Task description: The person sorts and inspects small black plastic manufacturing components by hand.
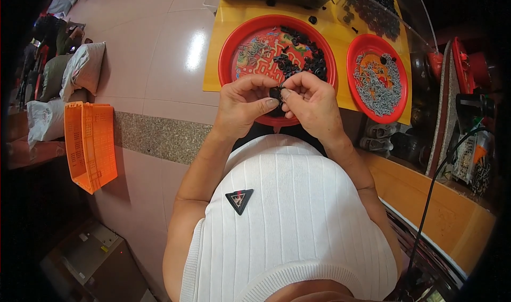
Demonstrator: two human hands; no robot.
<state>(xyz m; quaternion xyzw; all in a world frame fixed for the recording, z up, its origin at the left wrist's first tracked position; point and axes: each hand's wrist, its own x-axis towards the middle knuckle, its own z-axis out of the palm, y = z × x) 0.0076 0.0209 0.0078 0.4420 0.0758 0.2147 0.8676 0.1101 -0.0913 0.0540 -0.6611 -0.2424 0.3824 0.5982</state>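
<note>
Both hands meet over the near rim of a round red tray (224,57). My left hand (240,106) pinches a small black part (275,93) between thumb and fingers. From the other side, my right hand (315,102) closes thumb and forefinger on the same black part; its exact kind is too small and covered to tell. Inside the tray lie a heap of small black parts (314,62) at the right and a scatter of silver screws (254,47) at the left.
A smaller red tray (351,70) full of silver screws (379,92) stands to the right on a yellow board (213,73). Clear bins of black parts (378,9) sit at the back. An orange crate (91,145) and white sacks (84,68) are at the left. A black cable (432,187) hangs at the right.
</note>
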